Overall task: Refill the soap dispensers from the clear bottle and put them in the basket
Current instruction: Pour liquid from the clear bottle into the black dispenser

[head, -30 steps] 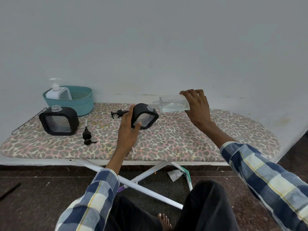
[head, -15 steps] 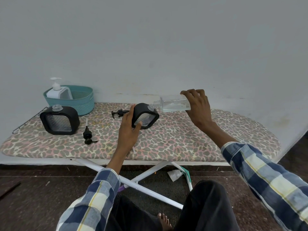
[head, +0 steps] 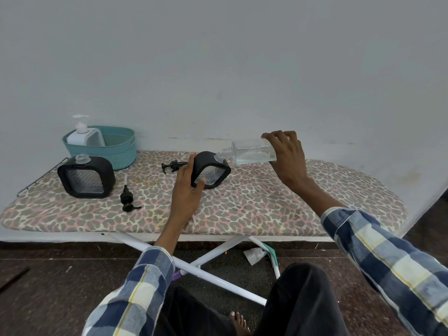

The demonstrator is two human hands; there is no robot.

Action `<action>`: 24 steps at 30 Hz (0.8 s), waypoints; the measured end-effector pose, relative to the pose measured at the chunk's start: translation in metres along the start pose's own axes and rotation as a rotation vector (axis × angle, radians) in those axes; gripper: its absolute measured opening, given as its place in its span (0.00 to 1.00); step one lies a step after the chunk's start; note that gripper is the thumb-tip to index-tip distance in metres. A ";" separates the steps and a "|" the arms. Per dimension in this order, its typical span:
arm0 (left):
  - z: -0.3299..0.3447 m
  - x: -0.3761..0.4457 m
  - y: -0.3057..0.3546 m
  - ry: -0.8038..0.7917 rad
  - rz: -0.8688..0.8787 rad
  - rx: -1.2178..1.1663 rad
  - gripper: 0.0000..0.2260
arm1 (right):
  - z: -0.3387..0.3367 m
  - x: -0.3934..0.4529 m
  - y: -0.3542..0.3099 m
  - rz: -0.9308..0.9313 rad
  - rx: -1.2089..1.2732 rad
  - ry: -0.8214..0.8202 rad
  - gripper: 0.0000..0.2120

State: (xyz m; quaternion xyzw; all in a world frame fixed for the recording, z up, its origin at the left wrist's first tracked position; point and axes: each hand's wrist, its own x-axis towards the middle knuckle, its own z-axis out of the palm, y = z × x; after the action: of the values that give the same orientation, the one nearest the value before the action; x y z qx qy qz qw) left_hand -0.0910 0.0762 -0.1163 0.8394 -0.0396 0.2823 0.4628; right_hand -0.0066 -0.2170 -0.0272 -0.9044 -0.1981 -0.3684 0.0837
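Clear plastic shows in the right hand, whose fingers curl round the base of the clear bottle, laid almost level with its threaded neck against the open mouth of a black dispenser; the left hand grips that dispenser by its near side, tilting it toward the bottle above the leopard-print ironing board. Further left a second black dispenser stands upright and uncapped; two black pumps lie loose on the board; the teal basket at the far left corner holds a white dispenser.
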 end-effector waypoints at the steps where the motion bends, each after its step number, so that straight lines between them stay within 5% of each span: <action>1: 0.000 0.000 -0.001 0.000 0.003 0.001 0.32 | 0.000 0.000 0.000 0.000 0.000 0.001 0.38; 24: 0.002 0.002 -0.007 0.006 0.030 -0.008 0.33 | -0.002 0.001 -0.001 -0.001 0.008 0.008 0.37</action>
State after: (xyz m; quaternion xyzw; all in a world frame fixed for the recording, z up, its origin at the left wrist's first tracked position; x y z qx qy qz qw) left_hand -0.0859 0.0790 -0.1210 0.8361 -0.0518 0.2913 0.4619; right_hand -0.0078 -0.2161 -0.0252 -0.9025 -0.1997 -0.3713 0.0881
